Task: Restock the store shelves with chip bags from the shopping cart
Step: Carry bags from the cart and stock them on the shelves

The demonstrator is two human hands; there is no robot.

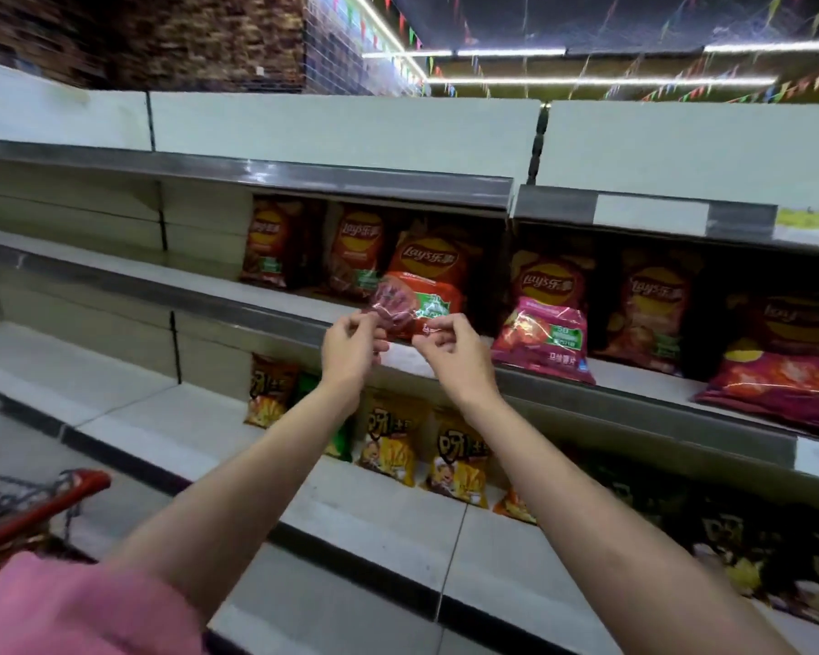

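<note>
Left hand (348, 345) and right hand (450, 345) each pinch a bottom corner of red chip bag (426, 276), standing on middle shelf (266, 309).

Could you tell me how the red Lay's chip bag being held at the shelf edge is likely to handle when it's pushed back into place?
The red Lay's chip bag looks puffed, so it is probably light for its size. Its glossy film may be slippery, which may be why the left hand and right hand pinch its bottom edge. Standing on a narrow base, it could tip if pushed high up.
</note>
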